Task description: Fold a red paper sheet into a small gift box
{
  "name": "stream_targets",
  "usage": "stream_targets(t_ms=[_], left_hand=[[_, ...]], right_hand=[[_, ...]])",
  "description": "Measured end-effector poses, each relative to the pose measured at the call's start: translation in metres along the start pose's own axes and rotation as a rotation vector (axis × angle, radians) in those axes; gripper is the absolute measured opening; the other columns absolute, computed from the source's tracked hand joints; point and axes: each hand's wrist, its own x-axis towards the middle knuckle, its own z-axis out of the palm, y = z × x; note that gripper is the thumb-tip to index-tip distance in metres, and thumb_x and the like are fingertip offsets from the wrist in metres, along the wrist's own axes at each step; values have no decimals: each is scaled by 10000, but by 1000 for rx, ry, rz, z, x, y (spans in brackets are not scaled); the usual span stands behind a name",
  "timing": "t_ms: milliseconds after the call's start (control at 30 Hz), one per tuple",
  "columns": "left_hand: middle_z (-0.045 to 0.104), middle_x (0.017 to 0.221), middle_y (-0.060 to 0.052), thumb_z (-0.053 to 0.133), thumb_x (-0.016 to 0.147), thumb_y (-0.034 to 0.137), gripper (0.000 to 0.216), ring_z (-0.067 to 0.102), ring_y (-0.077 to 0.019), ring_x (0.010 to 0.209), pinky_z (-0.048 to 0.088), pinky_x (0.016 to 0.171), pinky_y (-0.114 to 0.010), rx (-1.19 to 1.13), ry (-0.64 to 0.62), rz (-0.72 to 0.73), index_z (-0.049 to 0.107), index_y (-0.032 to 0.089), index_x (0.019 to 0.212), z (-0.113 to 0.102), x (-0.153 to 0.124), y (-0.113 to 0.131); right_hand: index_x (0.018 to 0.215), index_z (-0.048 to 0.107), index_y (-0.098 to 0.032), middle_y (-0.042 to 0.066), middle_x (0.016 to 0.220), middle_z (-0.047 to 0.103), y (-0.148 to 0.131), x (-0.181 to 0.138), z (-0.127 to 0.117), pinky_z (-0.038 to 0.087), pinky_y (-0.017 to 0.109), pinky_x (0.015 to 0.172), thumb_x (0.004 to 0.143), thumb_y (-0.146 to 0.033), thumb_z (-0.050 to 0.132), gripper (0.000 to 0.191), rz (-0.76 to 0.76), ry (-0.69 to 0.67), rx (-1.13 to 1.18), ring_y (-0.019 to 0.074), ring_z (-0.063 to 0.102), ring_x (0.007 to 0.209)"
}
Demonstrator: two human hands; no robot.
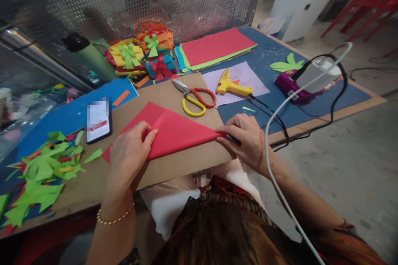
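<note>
A bright red paper sheet, folded into a long triangle [178,130], lies between the two hands on a flat brown cardboard sheet [183,166], which probably serves as a firm folding surface. The right hand [245,136] pinches the pointed corner between thumb and fingers, seemingly to keep the tip aligned; the left hand [132,145] has its fingers curled on the paper, apparently steadying the fold, though I cannot tell whether they pinch it. Just beyond the fingers, between the hands, lie metal scissors with red and yellow handles [186,92]. Beyond the right fingers, a yellow glue gun [231,87] rests on lilac paper [256,84], perhaps to shield the blue-topped bench [345,101]. Leafy green paper cutouts [46,163] heap left of the left fingers.
</note>
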Motion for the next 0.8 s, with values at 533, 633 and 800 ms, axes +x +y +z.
stream_targets(t_ms=[533, 633, 800], left_hand=[[718, 898, -63, 519, 1004, 415, 205, 628, -245, 782, 284, 614, -309, 79, -34, -34, 597, 231, 956, -1, 0, 8], [731, 908, -65, 503, 1030, 404, 220, 642, -236, 798, 288, 630, -308, 70, -38, -35, 607, 220, 970, -2, -1, 11], [738, 925, -62, 511, 1048, 406, 221, 666, -227, 833, 296, 638, -305, 47, -35, -38, 604, 213, 993, 0, -4, 12]], right_hand=[[1071, 742, -164, 109, 976, 672, -5, -11, -13, 386, 362, 730, 1043, -359, 549, 276, -133, -72, -184, 221, 511, 856], [1183, 709, -156, 127, 1024, 683, -5, -20, -13, 410, 380, 776, 1040, -424, 543, 347, -156, -105, -239, 241, 536, 899], [1291, 673, -147, 162, 1109, 699, 2, -34, -6, 452, 419, 815, 1020, -397, 576, 381, -206, -64, -280, 295, 593, 988]])
